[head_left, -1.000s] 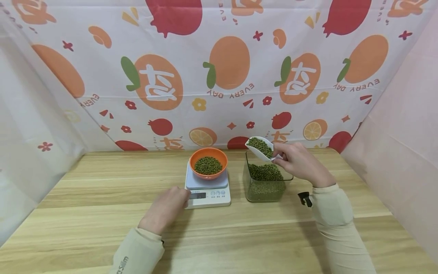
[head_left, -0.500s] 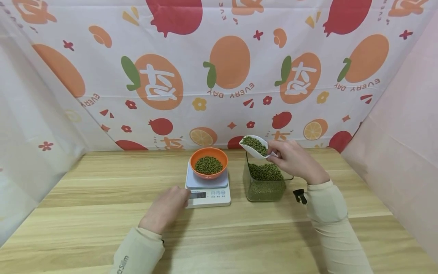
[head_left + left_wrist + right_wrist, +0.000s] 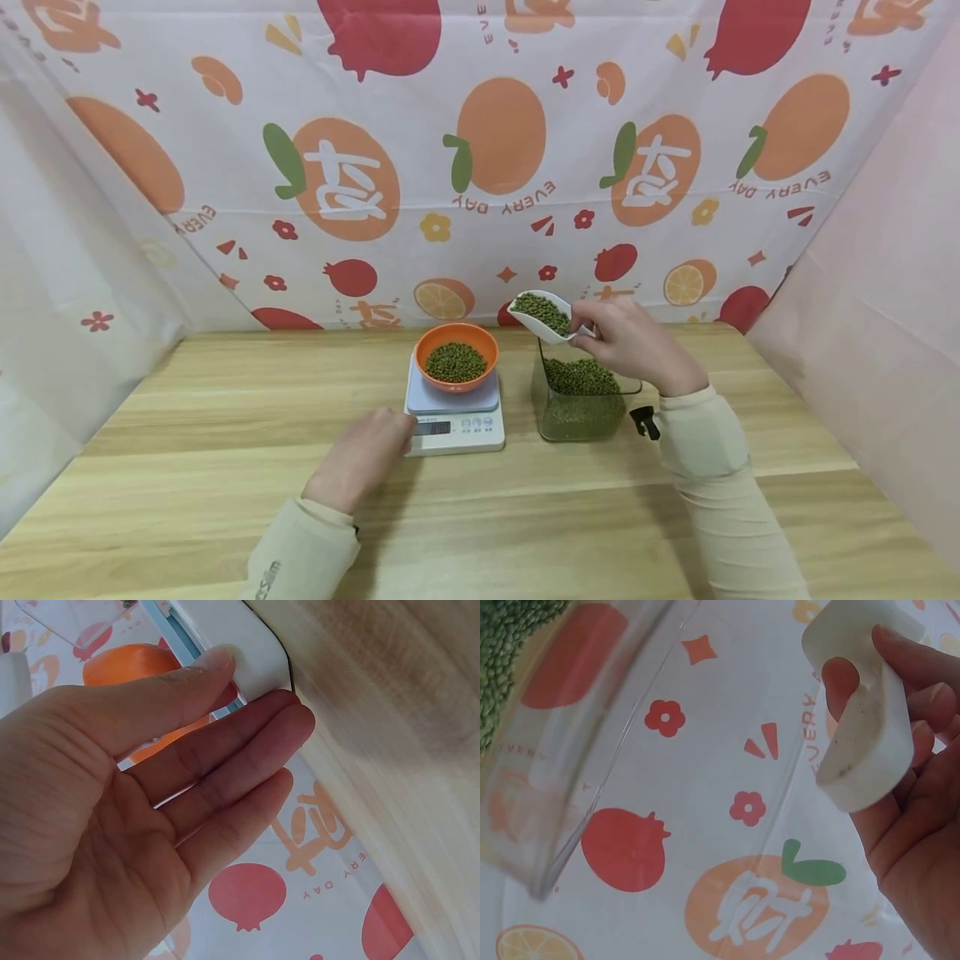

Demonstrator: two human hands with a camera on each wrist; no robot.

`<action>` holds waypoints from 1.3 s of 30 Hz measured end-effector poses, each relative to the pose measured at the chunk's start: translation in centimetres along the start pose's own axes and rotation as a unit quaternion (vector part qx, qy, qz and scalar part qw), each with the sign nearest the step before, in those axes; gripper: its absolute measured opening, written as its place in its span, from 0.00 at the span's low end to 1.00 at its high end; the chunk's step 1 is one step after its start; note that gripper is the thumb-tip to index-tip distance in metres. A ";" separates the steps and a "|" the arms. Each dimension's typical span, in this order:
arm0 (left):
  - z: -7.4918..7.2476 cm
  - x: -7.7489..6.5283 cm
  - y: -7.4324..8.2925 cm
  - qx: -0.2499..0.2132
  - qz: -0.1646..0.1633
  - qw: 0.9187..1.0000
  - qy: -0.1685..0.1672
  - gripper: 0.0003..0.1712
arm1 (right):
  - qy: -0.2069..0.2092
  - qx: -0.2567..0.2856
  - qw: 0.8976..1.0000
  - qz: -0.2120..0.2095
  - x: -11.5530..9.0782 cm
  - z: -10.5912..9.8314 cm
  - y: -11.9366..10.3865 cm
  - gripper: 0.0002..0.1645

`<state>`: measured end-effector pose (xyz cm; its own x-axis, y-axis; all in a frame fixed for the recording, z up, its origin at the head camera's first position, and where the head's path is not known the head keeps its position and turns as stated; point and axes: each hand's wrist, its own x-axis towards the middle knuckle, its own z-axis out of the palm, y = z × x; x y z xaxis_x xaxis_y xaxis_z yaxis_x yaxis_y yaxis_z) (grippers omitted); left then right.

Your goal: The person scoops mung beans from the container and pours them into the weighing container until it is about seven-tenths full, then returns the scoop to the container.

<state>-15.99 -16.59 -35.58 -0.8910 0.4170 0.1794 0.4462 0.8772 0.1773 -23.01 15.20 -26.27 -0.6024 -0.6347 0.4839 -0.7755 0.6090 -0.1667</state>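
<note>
Right hand (image 3: 633, 342) clamps the white scoop (image 3: 540, 332) of green beans (image 3: 542, 312), which has shifted left toward the orange bowl (image 3: 456, 387) atop the scale (image 3: 472, 442); left hand (image 3: 366, 458) pinches the scale's near-left corner. Beans seem mid-transfer, untipped.

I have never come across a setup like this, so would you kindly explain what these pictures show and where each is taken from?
There is no machine here, only a person working with two bare hands. The head pictures come from a camera worn on the head, looking forward and down; the other two come from a camera on each wrist. On the light wood-grain table stands a white rectangular digital scale, bearing a round orange bowl with small green beans inside. To its right is a clear, see-through square container holding more beans. The right hand holds up a white plastic-looking scoop filled with beans. The left hand touches the scale's near left corner.
</note>
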 end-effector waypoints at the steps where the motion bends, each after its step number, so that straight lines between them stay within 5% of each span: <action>1: 0.0 0.0 0.0 0.000 0.001 1.000 -0.001 0.10 | -0.001 0.000 1.000 -0.001 0.1 0.1 -0.1 0.10; 39: 0.1 -0.2 0.0 0.004 0.002 1.000 0.003 0.08 | -0.021 -0.008 1.000 -0.005 2.2 1.1 -1.5 0.07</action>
<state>-15.79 -16.63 -35.71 -0.8882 0.4196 0.1869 0.4499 0.8768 0.1695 -23.44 12.38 -25.87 -0.6018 -0.6610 0.4483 -0.7792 0.6090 -0.1481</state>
